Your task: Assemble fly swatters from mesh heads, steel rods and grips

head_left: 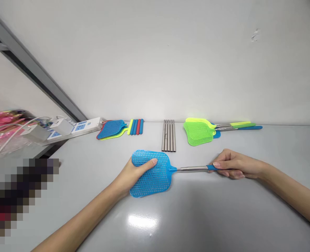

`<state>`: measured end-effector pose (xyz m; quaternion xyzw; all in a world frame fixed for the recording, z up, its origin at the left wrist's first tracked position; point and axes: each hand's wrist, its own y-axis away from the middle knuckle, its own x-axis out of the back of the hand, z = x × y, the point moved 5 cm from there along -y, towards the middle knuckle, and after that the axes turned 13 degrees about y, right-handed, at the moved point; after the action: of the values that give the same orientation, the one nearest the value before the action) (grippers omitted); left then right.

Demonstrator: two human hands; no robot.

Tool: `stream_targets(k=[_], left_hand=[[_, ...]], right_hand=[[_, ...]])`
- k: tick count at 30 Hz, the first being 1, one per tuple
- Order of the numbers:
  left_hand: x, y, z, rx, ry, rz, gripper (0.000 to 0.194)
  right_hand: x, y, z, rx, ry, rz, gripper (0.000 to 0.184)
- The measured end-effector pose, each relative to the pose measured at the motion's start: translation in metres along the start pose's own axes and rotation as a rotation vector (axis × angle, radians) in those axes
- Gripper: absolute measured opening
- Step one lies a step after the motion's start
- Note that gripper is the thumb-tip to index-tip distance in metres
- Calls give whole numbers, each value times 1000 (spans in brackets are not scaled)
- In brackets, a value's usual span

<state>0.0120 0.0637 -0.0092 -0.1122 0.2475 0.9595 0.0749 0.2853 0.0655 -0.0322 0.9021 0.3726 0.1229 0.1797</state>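
1. The grey table (197, 224) spreads under everything I handle; the pale wall (170, 63) closes it off on the far side.
2. At the left, beyond the table's edge, clear plastic wrapping (15, 144) bunches around pink and yellowish stuff (2, 122); I cannot tell what the contents are.
3. A white power strip (90, 124) runs along the far left edge, between that wrapping and my work; white adapters (61, 126) are plugged into it and jut up.
4. The blue swatter (155, 183) is in front of me at the middle, head to the left, handle to the right; my left hand (128, 176) clasps the head's left side, thumb flat on the mesh, other fingers behind it; my right hand (235, 166) has thumb and fingers closed around the blue grip; I cannot tell whether the swatter touches the table.
5. At the far right, swatters with handles (199, 134) lie stacked, yellow, green and blue, handles pointing right.
6. At the far left, loose swatter heads (112, 128) overlap, blue uppermost, red and yellow peeking out; they lie just beside the power strip.
7. Five metal rods (169, 136) lie side by side at the far middle.
8. Five short grips (135, 127), yellow, blue and red, sit between heads and rods.
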Motion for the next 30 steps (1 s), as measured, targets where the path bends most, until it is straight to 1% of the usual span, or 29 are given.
stream_targets(k=[4,10,16,21,26,30], left_hand=[[-2,1,-4,-34,-35,-3,23],[-4,1,-3,-48,-65,10,20],[-3,0,-3,-28,-35,12,23],[-4,-2,-3,26,40,-21,28],[-2,-3,-3,71,83,-18,29],[-1,-2,-3,62,72,-1,27]], right_hand=[[-4,0,-2,-26,-7,-20,36],[-6,1,-6,3,-13,-20,35],[-5,0,-3,-7,-38,-6,32],[-5,-2,-3,-4,-22,5,35],[-7,-1,-9,32,102,9,34],[-9,0,-10,34,229,-3,35]])
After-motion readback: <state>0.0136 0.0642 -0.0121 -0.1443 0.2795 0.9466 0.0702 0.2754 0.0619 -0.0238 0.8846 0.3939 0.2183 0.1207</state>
